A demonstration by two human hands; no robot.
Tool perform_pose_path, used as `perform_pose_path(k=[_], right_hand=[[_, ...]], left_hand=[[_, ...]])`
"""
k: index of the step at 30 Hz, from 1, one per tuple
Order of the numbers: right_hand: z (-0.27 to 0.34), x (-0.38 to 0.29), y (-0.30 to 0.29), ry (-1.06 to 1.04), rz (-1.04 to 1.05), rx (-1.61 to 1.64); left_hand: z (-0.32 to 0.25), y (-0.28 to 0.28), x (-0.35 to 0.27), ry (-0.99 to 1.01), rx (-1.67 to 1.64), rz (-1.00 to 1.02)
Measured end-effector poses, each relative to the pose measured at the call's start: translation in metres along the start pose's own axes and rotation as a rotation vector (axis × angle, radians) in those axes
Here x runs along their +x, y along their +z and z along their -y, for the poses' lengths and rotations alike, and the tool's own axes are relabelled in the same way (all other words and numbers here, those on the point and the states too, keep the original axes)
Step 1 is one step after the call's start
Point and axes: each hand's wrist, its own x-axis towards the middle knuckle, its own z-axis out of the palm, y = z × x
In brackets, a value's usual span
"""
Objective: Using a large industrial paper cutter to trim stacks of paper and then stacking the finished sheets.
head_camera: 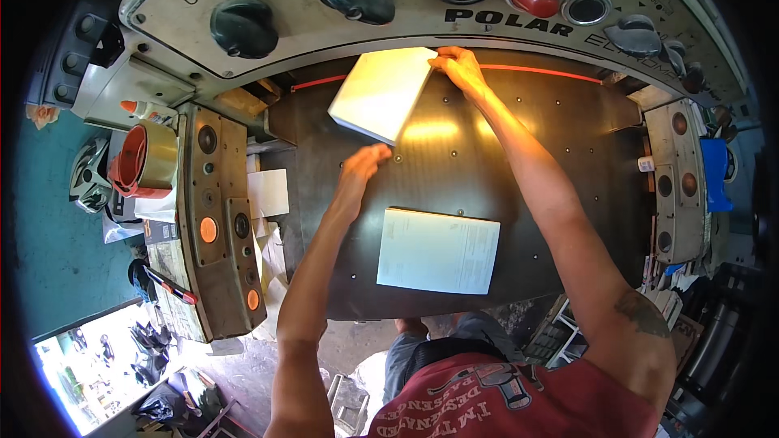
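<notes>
A thick stack of white paper (385, 91) lies askew on the dark metal bed (487, 176) of a Polar paper cutter, lit by warm light from above. My right hand (459, 67) pinches its far right corner between thumb and fingers. Close to the stack's near corner is my left hand (365, 165), fingers bent; whether they touch the paper is unclear. Nearer to me, a second stack of printed sheets (438, 250) rests flat on the bed, with neither hand on it. The far edge of the first stack reaches up to the machine's front panel.
The control panel (414, 18) with knobs and buttons overhangs the back. A side table (219, 225) at left carries a utility knife (173, 286), a glue bottle (149, 111) and a tape roll (146, 155). White paper scraps (268, 193) lie beside it. Another side table (675, 182) bounds the right.
</notes>
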Motion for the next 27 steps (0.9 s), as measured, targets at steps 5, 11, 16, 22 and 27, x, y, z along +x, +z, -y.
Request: perform_pose_path(k=[5,11,16,22,27], right_hand=[[0.028,-0.103,0.041,0.088,-0.186,-0.134],[0.053,-0.212,0.055,0.401,0.105,0.248],[0.036,-0.182,0.066,0.490,0.027,0.332],[0.027,-0.129,0.043,0.177,0.218,0.255],[0.033,-0.067,0.027,0.026,0.124,0.051]], left_hand=[[-0.029,-0.107,-0.022,0.078,0.353,-0.107],[-0.060,-0.086,0.041,-0.113,0.136,-0.164],[-0.030,-0.029,0.048,0.059,0.551,-0.110],[0.007,0.006,0.029,-0.052,0.301,-0.385],[-0.011,0.052,0.039,-0.048,-0.428,-0.051]])
